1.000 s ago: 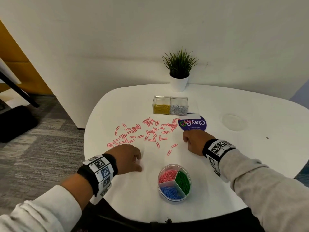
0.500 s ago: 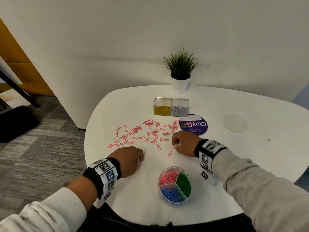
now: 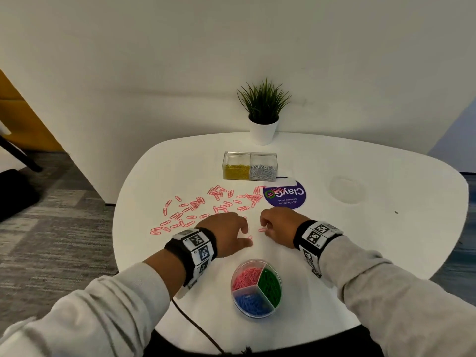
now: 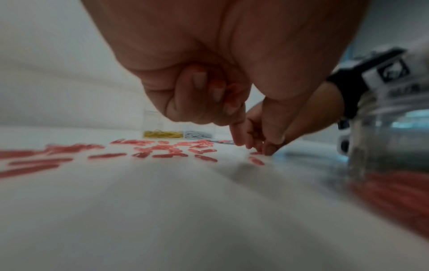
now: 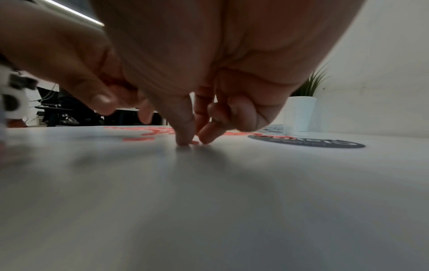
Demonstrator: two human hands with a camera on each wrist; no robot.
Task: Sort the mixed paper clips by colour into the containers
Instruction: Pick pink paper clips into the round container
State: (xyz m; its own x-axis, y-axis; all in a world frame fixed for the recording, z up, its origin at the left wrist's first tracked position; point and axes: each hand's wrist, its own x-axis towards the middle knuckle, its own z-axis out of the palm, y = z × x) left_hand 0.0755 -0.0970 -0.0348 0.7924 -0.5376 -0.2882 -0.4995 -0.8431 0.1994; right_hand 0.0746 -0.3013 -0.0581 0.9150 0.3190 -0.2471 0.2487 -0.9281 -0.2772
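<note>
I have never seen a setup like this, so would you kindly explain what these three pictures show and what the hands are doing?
No machine here: a person sorts clips by hand. One picture comes from a head camera, two from wrist cameras looking along the fingers. On the white table lie scattered pink paper clips, a round clear three-part tub of pink, green and blue clips, and a clear two-part box of yellow and silver ones. The left hand holds pink clips in its curled fingers; the right hand pinches one off the table.

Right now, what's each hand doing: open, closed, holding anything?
Left hand: fingers curled round gathered pink clips.
Right hand: thumb and finger pinching a single pink clip.
</note>
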